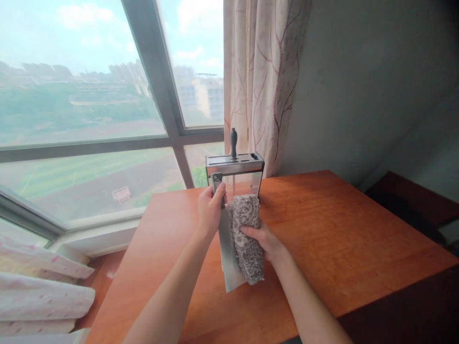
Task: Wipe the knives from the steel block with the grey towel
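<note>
My left hand [210,208] is closed around the black handle of a cleaver [227,260], whose wide metal blade points down toward me. My right hand [264,239] grips a fluffy grey-brown cloth [249,260], its thumb lying across the front. The cloth lies along the right part of the blade and covers it there. Just beyond both hands stands a knife holder [234,165] with a metal top and clear front. A black handle [234,143] sticks up out of one of its slots.
The holder stands at the far edge of a reddish-brown wooden table [304,239]. Behind it are a large framed window [89,95] and a patterned curtain [265,71]. Another curtain [39,291] hangs at the lower left. A grey wall [358,86] rises on the right.
</note>
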{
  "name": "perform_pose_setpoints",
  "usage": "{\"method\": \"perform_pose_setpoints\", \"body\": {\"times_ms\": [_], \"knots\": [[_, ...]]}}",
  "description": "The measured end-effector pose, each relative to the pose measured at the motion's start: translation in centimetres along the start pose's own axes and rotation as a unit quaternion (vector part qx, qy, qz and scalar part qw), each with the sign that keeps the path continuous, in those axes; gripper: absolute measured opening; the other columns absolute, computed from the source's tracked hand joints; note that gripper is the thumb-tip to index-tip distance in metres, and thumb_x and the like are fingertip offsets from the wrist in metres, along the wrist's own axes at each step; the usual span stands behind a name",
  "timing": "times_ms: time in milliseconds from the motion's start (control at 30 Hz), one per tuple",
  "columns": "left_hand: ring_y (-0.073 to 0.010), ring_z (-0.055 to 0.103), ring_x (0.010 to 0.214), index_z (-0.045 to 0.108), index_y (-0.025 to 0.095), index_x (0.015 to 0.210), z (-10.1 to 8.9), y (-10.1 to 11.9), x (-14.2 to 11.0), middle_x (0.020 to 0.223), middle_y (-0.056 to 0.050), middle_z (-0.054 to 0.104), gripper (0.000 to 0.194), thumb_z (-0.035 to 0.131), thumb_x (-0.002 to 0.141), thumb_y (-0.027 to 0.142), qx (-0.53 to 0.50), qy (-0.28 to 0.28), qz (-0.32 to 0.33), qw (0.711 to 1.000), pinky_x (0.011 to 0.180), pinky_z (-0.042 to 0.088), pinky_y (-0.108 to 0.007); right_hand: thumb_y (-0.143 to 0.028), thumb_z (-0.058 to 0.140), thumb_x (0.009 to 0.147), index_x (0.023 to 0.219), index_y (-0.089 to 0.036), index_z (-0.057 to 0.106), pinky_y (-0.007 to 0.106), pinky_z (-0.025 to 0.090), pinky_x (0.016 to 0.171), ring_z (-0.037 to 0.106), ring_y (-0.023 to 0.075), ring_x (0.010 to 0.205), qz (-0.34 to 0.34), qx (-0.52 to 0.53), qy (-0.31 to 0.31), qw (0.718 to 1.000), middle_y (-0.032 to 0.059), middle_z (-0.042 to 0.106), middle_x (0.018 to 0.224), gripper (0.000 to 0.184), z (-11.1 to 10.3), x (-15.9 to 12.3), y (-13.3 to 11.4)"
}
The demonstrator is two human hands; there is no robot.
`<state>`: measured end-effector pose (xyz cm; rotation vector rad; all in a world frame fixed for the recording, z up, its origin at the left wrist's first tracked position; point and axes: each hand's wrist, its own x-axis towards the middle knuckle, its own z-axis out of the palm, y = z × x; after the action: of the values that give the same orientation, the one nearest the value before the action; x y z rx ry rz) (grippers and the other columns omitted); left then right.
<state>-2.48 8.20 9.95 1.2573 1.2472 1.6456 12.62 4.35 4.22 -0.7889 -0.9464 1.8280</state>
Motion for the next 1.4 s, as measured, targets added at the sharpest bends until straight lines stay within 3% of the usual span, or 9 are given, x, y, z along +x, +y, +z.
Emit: {"method": "perform_pose_setpoints", "body": {"times_ms": [100,267,400,733,1067,1200,1400], "knots": [[-0.0102,0.045,0.048,0.056,0.016,0.064,-0.9,0.1,0.7,0.053,0.001,0.051,0.033,0.059,0.079,0.045,-0.034,0.036,-0.007,0.999,0.049,0.035,-0.022,-0.032,0.082,0.056,0.094,-0.016,0.068,0.031,0.051,0.069,0.064,0.0188,0.069,0.024,-0.023,-0.011,0.999,0.0033,0.071,0.08,0.044,0.0,0.0,0.2],[-0.0083,0.043,0.045,0.056,0.016,0.064,-2.1,0.9,1.5,0.05,0.002,0.05,0.032,0.059,0.079,0.044,-0.068,0.093,-0.001,0.993,0.046,0.033,-0.02,-0.031,0.083,0.056,0.098,-0.016,0.066,0.032,0.05,0.074,0.064,0.0197,0.079,0.04,-0.09,-0.088,0.991,0.0038,0.07,0.09,0.048,-0.4,-0.1,0.6],[-0.0081,0.042,0.045,0.057,0.016,0.065,-2.4,0.9,1.7,0.05,0.002,0.05,0.034,0.058,0.079,0.046,-0.07,0.101,-0.005,0.992,0.045,0.033,-0.02,-0.028,0.084,0.056,0.103,-0.019,0.065,0.032,0.048,0.078,0.063,0.0198,0.085,0.042,-0.109,-0.113,0.987,0.0029,0.07,0.096,0.052,-0.6,-0.1,0.8],[-0.0091,0.043,0.047,0.053,0.016,0.061,-0.2,-0.4,0.5,0.051,0.002,0.05,0.035,0.06,0.078,0.047,-0.047,0.013,-0.045,0.998,0.047,0.032,-0.021,-0.026,0.082,0.058,0.103,-0.016,0.065,0.034,0.05,0.076,0.065,0.0221,0.083,0.029,-0.057,-0.07,0.996,0.0057,0.071,0.092,0.049,-0.5,0.2,0.4],[-0.01,0.04,0.054,0.048,0.017,0.06,2.1,-0.7,-1.7,0.056,0.004,0.044,0.037,0.058,0.079,0.046,-0.017,-0.058,-0.052,0.997,0.051,0.031,-0.022,-0.024,0.077,0.063,0.093,-0.017,0.068,0.033,0.051,0.068,0.065,0.0208,0.071,-0.02,0.01,0.008,1.0,0.0042,0.072,0.083,0.032,-0.8,0.3,-0.1],[-0.0104,0.04,0.059,0.05,0.016,0.062,2.2,-0.7,-1.9,0.061,0.003,0.044,0.034,0.057,0.08,0.044,0.001,-0.091,-0.035,0.995,0.053,0.031,-0.022,-0.025,0.076,0.064,0.091,-0.016,0.068,0.033,0.051,0.066,0.064,0.0202,0.067,-0.029,0.023,0.034,0.999,0.0042,0.071,0.08,0.029,-0.6,0.4,-0.2],[-0.0099,0.043,0.053,0.053,0.016,0.064,1.0,-0.8,-1.4,0.056,0.003,0.047,0.033,0.058,0.08,0.044,-0.007,-0.077,-0.04,0.996,0.05,0.032,-0.021,-0.028,0.077,0.063,0.095,-0.017,0.067,0.034,0.05,0.07,0.064,0.0204,0.071,-0.025,0.022,0.013,0.999,0.0038,0.071,0.082,0.035,0.0,0.4,0.2]]}}
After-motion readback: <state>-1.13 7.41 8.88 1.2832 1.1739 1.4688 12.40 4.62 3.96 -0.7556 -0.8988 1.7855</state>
